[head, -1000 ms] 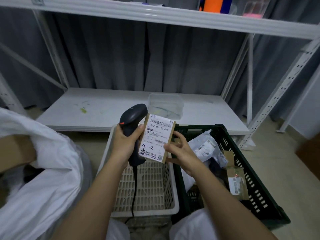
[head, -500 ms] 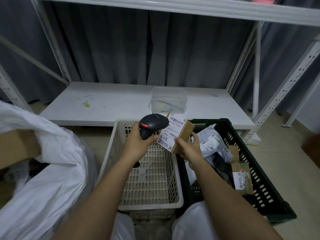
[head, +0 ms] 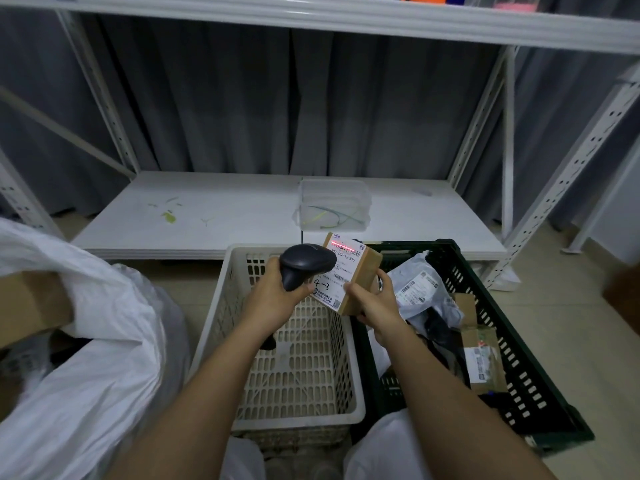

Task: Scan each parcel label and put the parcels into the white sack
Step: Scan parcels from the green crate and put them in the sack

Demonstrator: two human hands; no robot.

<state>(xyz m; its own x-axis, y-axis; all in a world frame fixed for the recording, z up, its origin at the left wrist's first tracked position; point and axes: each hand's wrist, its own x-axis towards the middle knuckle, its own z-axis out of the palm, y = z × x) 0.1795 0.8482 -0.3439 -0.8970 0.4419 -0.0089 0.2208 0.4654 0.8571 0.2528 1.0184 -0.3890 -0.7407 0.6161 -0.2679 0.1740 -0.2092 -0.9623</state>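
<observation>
My left hand [head: 273, 299] grips a black barcode scanner [head: 306, 263] above the white plastic crate [head: 242, 261]. Its nose points at a small cardboard parcel [head: 363, 271] that my right hand [head: 375, 303] holds by its lower edge. A red scan line glows across the top barcode of the parcel's white label [head: 341, 268], which has "4-3" handwritten on it. The white sack [head: 97, 341] lies open at the left, with a brown box [head: 31, 306] showing inside it.
A dark green crate [head: 519, 375] at the right holds a grey poly-bag parcel [head: 419, 289] and a cardboard parcel [head: 483, 358]. A clear plastic tub [head: 332, 206] stands on the low white shelf [head: 207, 216]. Rack uprights [head: 561, 181] rise at the right.
The scanner has swung from upright to level, aimed at the label. The parcel tilted back and moved away from me, and a red scan line now lights its barcode.
</observation>
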